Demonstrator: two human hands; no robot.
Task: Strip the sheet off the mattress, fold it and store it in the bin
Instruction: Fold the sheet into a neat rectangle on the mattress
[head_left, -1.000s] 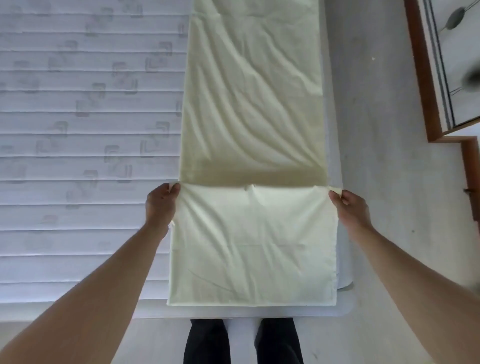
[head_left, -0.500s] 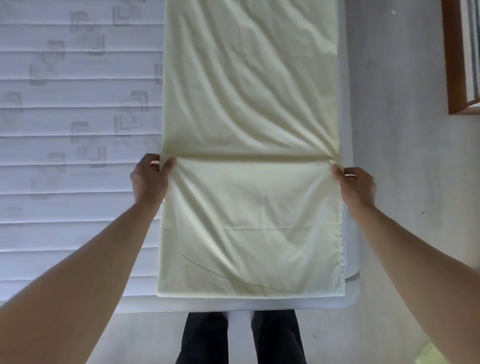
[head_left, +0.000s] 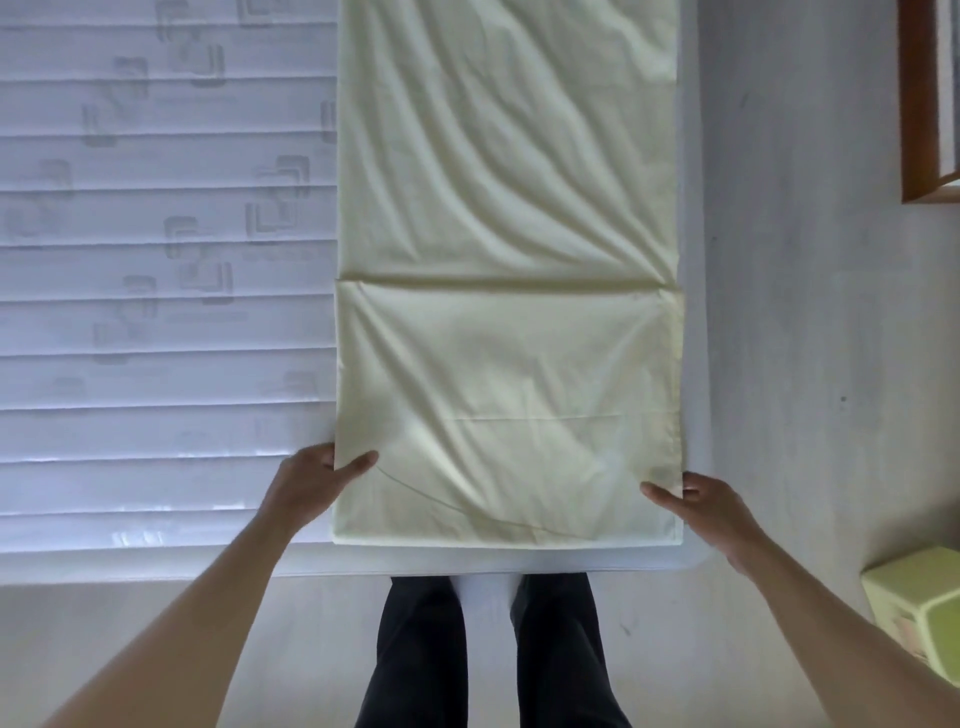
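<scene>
A pale yellow sheet (head_left: 509, 218) lies as a long folded strip along the right side of the white quilted mattress (head_left: 156, 312). Its near end is folded back over itself, with the fold's free edge across the strip at mid-frame. My left hand (head_left: 317, 480) pinches the left side of the folded part close to the mattress foot, thumb on top. My right hand (head_left: 701, 506) pinches the right side at the same height. A light green bin (head_left: 919, 608) stands on the floor at the lower right, partly cut off by the frame.
Grey floor (head_left: 810, 312) runs along the right of the mattress. A brown wooden frame (head_left: 917, 104) stands at the upper right. My dark-trousered legs (head_left: 488, 649) are at the mattress foot.
Both hands let go of the folded-over edge at mid-strip and slid back toward me, now gripping the sides of the folded part near the mattress foot. The bin has come into view.
</scene>
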